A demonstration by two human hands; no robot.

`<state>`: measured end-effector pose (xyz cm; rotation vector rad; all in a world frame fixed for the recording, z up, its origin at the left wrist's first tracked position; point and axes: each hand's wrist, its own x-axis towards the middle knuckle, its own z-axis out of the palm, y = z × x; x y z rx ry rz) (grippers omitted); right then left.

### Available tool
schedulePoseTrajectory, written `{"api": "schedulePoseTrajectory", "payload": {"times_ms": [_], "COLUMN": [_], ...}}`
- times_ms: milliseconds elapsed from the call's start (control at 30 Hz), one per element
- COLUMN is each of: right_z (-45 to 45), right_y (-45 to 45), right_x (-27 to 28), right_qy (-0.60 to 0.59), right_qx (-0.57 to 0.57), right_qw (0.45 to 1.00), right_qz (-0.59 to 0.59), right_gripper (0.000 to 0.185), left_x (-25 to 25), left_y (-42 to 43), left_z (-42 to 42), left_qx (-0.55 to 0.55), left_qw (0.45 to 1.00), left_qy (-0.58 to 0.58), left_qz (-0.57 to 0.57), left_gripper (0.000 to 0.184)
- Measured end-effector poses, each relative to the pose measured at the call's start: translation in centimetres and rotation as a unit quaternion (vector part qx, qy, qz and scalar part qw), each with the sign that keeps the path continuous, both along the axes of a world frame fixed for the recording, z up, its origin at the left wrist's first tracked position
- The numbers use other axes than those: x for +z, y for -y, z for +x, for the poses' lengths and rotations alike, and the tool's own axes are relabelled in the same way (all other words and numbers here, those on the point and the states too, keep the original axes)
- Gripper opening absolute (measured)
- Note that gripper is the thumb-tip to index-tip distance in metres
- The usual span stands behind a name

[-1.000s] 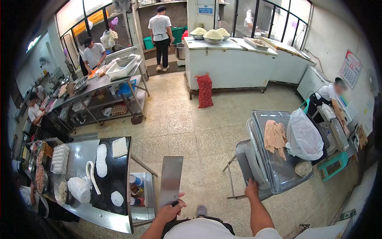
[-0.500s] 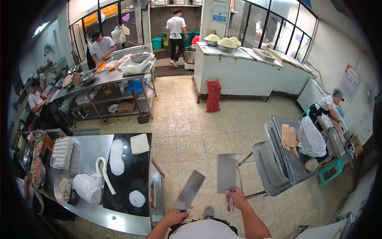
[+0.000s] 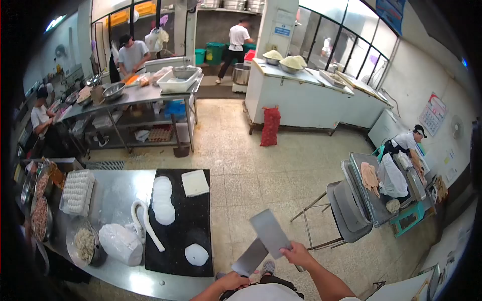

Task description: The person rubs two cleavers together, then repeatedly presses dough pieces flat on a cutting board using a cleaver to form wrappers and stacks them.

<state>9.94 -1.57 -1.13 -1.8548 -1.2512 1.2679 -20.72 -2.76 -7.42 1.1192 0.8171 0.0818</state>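
Note:
In the head view, my left hand (image 3: 235,281) is closed around the handle of a broad rectangular cleaver (image 3: 249,259). My right hand (image 3: 298,255) grips a second cleaver (image 3: 269,231), whose blade tilts up to the left and overlaps part of the first one. Both are held in front of my body, above the floor. To the left, a black board (image 3: 178,251) carries a row of round white dough wrappers (image 3: 163,200), a single round dough piece (image 3: 196,255), a folded white cloth (image 3: 195,183) and part of a bent dough rope (image 3: 145,226).
On the steel table (image 3: 118,183) are a plastic-covered lump (image 3: 120,244), a bowl of pale filling (image 3: 85,246) and a tray of white dumplings (image 3: 78,192). Stacked chairs (image 3: 346,210) stand right. A red sack (image 3: 270,126) leans by the freezer (image 3: 296,103). Several people work around the room.
My right cleaver has swung left and tilted, now crossing over the left one. My view has shifted, so the table appears further right. The person at the back has turned to the right.

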Motion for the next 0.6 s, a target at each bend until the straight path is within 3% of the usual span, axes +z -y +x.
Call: {"api": "schedulePoseTrajectory", "payload": {"times_ms": [33,100,133,200,233,267,400,467,567,600], "right_z": [-0.2,-0.6,-0.3,-0.5,-0.7,-0.5,2.7,3.6,6.0,6.7], "right_y": [0.1,-0.5,-1.2,-1.5,-1.5,-1.7,-3.4,-3.4,-4.0,-4.5], "right_x": [0.5,0.3,-1.2,-1.9,-1.5,-1.1,-1.2,-1.0,-0.3,0.8], "right_qy": [0.042,0.055,0.016,-0.029,0.003,0.036,0.058,0.091,0.091,0.091], "right_qx": [0.06,0.023,-0.022,-0.073,-0.036,0.0,-0.065,0.01,0.016,-0.033], "right_qw": [0.997,0.998,1.0,0.996,0.997,0.996,0.991,0.988,0.99,0.994], "right_qz": [-0.01,-0.021,0.005,0.043,0.063,0.08,0.098,0.124,0.103,0.048], "right_gripper": [0.025,0.025,0.025,0.026,0.027,0.028,0.029,0.03,0.032,0.038], "left_x": [0.4,1.3,-4.2,-1.4,-0.2,-2.2,0.6,1.4,3.4,2.1], "left_y": [-0.7,-1.1,-0.9,-1.5,-2.2,-2.7,-5.3,-6.0,-6.8,-7.0], "left_z": [0.0,0.1,0.3,0.2,0.3,0.0,1.4,2.5,4.7,5.7], "left_qx": [-0.008,-0.07,-0.077,-0.072,-0.057,-0.046,-0.065,-0.059,-0.103,-0.109], "left_qw": [1.0,0.997,0.994,0.996,0.997,0.999,0.998,0.997,0.995,0.994], "left_qy": [0.0,-0.025,0.041,0.038,0.034,0.015,0.0,0.017,0.002,0.01], "left_qz": [0.01,0.037,0.066,0.025,-0.026,-0.023,-0.024,-0.048,-0.013,-0.01], "left_gripper": [0.053,0.05,0.051,0.051,0.052,0.052,0.051,0.051,0.051,0.05]}}
